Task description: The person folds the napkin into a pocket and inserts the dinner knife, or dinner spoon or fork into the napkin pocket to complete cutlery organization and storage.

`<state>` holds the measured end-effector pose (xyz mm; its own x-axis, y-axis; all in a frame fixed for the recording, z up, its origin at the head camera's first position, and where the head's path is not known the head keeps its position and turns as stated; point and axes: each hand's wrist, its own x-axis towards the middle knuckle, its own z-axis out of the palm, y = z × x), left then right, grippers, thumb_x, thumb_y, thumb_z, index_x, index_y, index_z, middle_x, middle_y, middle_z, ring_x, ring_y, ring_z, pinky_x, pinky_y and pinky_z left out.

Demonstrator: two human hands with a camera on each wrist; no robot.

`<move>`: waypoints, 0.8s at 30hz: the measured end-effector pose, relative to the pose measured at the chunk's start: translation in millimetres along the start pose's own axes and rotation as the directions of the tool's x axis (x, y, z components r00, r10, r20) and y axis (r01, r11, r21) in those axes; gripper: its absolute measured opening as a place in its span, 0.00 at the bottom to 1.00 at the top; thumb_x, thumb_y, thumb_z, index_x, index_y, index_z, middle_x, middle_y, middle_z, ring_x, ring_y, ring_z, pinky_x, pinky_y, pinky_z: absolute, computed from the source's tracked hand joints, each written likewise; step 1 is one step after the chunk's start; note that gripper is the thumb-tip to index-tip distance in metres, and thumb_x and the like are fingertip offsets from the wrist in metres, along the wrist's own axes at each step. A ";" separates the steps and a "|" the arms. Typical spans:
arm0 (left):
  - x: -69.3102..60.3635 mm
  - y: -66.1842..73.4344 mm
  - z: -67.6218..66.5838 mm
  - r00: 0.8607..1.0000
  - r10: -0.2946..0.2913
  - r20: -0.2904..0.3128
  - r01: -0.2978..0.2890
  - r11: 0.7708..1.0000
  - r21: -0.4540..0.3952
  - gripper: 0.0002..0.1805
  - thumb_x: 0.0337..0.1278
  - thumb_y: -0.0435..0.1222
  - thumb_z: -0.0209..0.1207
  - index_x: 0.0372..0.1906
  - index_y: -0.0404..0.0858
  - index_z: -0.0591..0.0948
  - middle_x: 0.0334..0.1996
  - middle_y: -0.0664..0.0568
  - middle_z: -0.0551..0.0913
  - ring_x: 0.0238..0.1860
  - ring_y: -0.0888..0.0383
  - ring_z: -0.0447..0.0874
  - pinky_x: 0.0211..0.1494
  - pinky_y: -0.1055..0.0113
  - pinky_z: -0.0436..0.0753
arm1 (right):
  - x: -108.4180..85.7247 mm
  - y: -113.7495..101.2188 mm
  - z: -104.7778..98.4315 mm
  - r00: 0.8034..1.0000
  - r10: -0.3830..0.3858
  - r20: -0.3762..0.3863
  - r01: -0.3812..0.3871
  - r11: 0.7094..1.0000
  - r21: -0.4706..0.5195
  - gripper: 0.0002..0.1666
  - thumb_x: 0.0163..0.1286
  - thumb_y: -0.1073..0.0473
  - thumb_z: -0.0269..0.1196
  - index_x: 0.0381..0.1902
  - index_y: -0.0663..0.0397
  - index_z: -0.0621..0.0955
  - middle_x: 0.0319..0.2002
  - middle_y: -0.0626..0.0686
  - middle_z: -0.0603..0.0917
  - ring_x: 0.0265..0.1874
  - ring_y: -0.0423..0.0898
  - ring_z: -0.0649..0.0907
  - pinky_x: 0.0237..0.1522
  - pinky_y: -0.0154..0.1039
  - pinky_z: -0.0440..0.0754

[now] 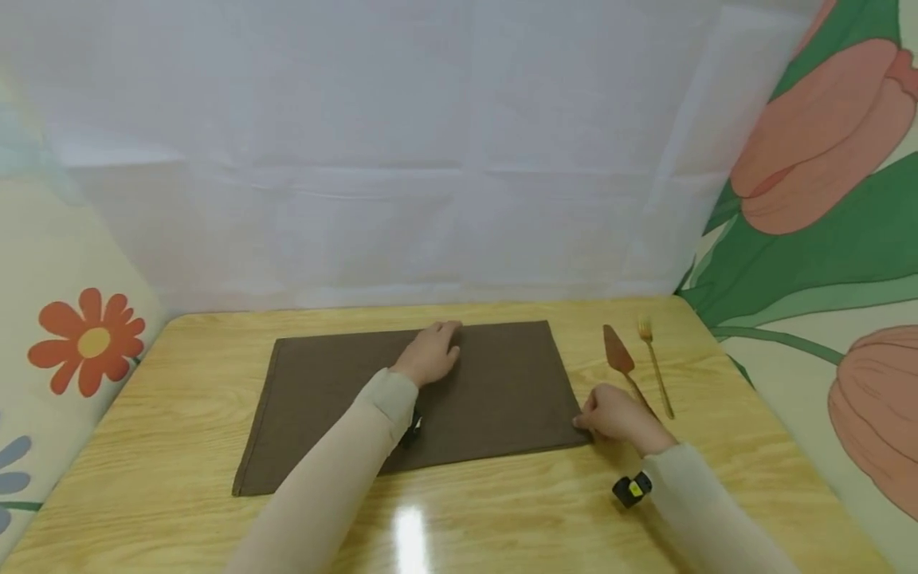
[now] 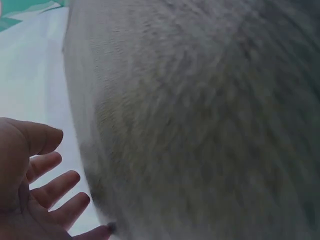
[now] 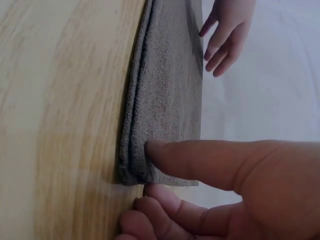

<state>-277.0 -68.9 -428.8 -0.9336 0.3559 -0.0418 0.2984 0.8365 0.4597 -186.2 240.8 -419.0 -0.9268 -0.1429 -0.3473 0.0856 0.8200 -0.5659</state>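
Observation:
A brown cloth (image 1: pixel 502 391), folded into layers along its near edge, lies flat on the table. With thumb on top and curled fingers at the edge, my right hand (image 1: pixel 617 414) pinches its near right corner; the right wrist view shows the thumb (image 3: pixel 200 160) against the layered cloth (image 3: pixel 165 100). Over the far edge, around the middle, is my left hand (image 1: pixel 430 355). Its fingers are spread loosely and hold nothing in the left wrist view, beside the cloth (image 2: pixel 190 120). Whether the fingertips touch the cloth is hard to tell.
Right of the cloth, a cake server (image 1: pixel 618 351) and a gold fork (image 1: pixel 656 367) lie on the wooden table (image 1: pixel 502 510). The cake server's handle is partly behind my right hand. A white sheet (image 1: pixel 430 159) hangs behind the table's back edge, with flowered panels at the sides.

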 end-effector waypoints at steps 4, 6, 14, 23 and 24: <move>7.7 3.2 5.9 0.999 -0.038 0.010 0.038 0.999 0.006 0.28 0.76 0.32 0.46 0.77 0.36 0.63 0.74 0.36 0.64 0.74 0.37 0.62 0.75 0.35 0.54 | -0.9 1.6 1.5 1.000 -0.018 -0.019 0.018 1.000 0.014 0.11 0.68 0.64 0.67 0.27 0.56 0.77 0.21 0.50 0.75 0.20 0.43 0.72 0.24 0.36 0.71; 10.5 4.0 7.8 0.999 -0.050 0.020 0.050 0.998 0.023 0.28 0.76 0.32 0.45 0.78 0.36 0.62 0.76 0.38 0.63 0.76 0.39 0.58 0.75 0.32 0.48 | -1.3 2.1 1.6 0.999 -0.022 -0.030 0.022 1.000 0.020 0.10 0.68 0.64 0.67 0.28 0.57 0.77 0.22 0.51 0.76 0.21 0.44 0.73 0.25 0.36 0.71; 13.9 1.7 8.1 0.992 -0.118 0.054 0.115 0.992 0.055 0.32 0.71 0.25 0.46 0.78 0.39 0.61 0.76 0.38 0.61 0.77 0.36 0.53 0.73 0.27 0.45 | 2.3 3.4 5.4 0.998 -0.013 -0.061 0.019 0.995 0.101 0.09 0.67 0.63 0.67 0.30 0.59 0.78 0.27 0.52 0.79 0.23 0.44 0.77 0.26 0.37 0.75; 22.8 1.3 6.2 0.990 -0.138 0.037 0.136 0.990 0.045 0.28 0.68 0.25 0.54 0.71 0.40 0.73 0.68 0.37 0.67 0.72 0.30 0.56 0.68 0.23 0.53 | 7.0 7.0 7.6 0.997 0.035 -0.064 -0.018 0.969 0.245 0.14 0.65 0.66 0.68 0.43 0.71 0.79 0.36 0.60 0.83 0.25 0.46 0.82 0.30 0.42 0.86; 23.6 1.4 6.5 0.990 -0.136 0.034 0.135 0.990 0.042 0.27 0.67 0.24 0.55 0.69 0.40 0.74 0.68 0.37 0.68 0.71 0.30 0.56 0.67 0.22 0.54 | 6.9 7.0 7.2 0.998 0.034 -0.058 -0.019 0.968 0.252 0.14 0.65 0.66 0.68 0.43 0.72 0.79 0.37 0.60 0.84 0.25 0.46 0.83 0.30 0.42 0.86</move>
<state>-297.3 -56.6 -434.9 -0.9583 0.2523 -0.1340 0.1777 0.8938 0.4118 -189.3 241.5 -430.8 -0.9430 -0.0823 -0.3225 0.1921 0.6566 -0.7294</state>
